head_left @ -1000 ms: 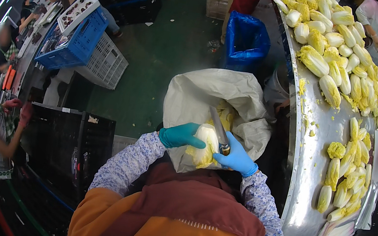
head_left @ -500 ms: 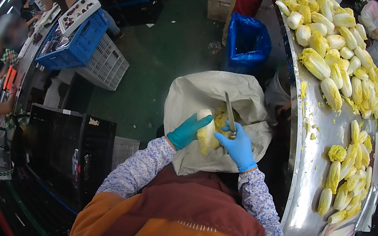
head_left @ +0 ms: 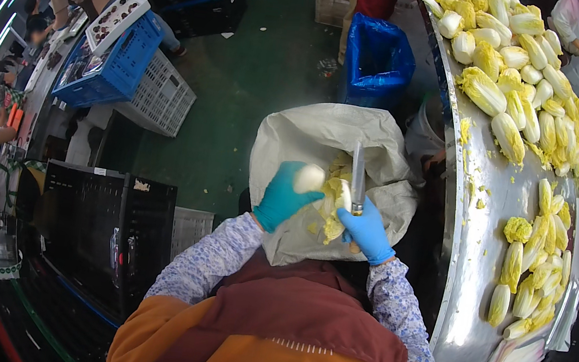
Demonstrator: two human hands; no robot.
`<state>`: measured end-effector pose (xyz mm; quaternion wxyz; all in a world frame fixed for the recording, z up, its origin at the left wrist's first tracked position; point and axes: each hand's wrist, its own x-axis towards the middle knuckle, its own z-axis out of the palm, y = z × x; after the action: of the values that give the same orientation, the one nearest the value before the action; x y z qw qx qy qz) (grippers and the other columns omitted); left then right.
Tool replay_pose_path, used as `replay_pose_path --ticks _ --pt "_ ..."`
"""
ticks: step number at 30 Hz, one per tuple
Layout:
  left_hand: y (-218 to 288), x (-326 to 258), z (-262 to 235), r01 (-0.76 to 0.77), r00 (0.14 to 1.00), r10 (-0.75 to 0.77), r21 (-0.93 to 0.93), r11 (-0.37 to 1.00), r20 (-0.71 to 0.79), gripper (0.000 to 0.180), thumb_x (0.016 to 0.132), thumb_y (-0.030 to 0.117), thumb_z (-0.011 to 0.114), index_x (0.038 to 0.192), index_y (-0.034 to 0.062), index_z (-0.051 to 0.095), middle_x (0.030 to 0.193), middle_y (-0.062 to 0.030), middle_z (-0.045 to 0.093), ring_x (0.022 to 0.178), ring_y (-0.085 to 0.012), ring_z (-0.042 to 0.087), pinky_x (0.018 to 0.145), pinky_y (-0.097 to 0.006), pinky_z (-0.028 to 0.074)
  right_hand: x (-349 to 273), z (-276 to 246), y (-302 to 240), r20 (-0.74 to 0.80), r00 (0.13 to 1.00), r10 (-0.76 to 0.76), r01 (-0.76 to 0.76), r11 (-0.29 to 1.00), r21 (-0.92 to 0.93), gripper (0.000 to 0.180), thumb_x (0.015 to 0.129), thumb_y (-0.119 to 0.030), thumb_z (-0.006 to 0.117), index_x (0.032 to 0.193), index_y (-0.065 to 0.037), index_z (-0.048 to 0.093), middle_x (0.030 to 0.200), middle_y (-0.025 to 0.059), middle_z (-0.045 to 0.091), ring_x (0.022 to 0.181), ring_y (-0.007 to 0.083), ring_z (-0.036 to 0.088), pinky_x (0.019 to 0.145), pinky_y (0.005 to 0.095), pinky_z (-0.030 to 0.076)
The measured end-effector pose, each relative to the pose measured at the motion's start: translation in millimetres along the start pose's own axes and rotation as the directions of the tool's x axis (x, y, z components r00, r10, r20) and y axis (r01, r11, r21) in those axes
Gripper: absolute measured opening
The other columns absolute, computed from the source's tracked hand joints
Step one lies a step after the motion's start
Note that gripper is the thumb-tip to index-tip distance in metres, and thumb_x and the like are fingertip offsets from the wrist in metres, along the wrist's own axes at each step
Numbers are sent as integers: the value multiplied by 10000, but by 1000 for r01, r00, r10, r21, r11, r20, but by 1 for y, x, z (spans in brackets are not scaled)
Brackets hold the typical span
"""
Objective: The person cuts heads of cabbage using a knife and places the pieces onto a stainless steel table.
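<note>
My left hand [head_left: 280, 198], in a teal glove, is closed around a napa cabbage [head_left: 310, 178]; its pale butt end points up and away from me. A knife [head_left: 358, 179] stands blade-up in my right hand [head_left: 369, 233], which wears a blue glove. Beside the right thumb a loose-looking white and yellow leaf [head_left: 337, 213] hangs; whether the fingers pinch it too I cannot tell. Both hands are over the mouth of a large whitish woven sack [head_left: 281, 143]. Yellow leaf scraps [head_left: 340, 164] lie inside it.
On my right runs a metal table [head_left: 471, 281] with a large pile of napa cabbages [head_left: 511, 101] and a smaller group [head_left: 536, 267] nearer. A blue-lined bin [head_left: 379, 60] stands beyond the sack. Stacked crates [head_left: 118, 57] and a black crate [head_left: 87, 227] are left; other people work on both sides.
The cabbage in my left hand has turned, so its butt end now faces up. A leaf has come away beside my right hand, and the knife blade has swung more upright.
</note>
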<state>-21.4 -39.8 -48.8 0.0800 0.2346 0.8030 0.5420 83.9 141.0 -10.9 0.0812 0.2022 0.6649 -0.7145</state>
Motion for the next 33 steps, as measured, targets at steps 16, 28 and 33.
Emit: replay_pose_path --ticks 16,28,33 --pt "8 4 -28 824 439 -143 -334 457 887 621 951 494 444 1375 46 372 1223 -127 550 1050 -219 586 878 -410 508 -7 17 4 24 1000 13 -13 1000 19 514 785 -313 747 1111 31 546 805 61 610 506 91 532 425 213 417" --pt "-6 -19 -12 779 626 -82 -627 25 775 541 925 305 567 1357 32 388 1242 -149 549 1092 -264 582 934 -442 483 -15 20 -19 116 993 -16 14 1000 23 619 812 -252 717 1318 -41 430 885 58 623 523 78 536 437 209 424" --pt "-15 -11 -6 797 603 -8 -603 -30 797 551 928 359 552 1348 36 399 1244 -149 544 1097 -258 573 951 -420 469 -13 20 -12 176 983 47 -49 999 9 638 802 -250 728 1316 -30 422 937 66 623 634 87 582 471 218 453"
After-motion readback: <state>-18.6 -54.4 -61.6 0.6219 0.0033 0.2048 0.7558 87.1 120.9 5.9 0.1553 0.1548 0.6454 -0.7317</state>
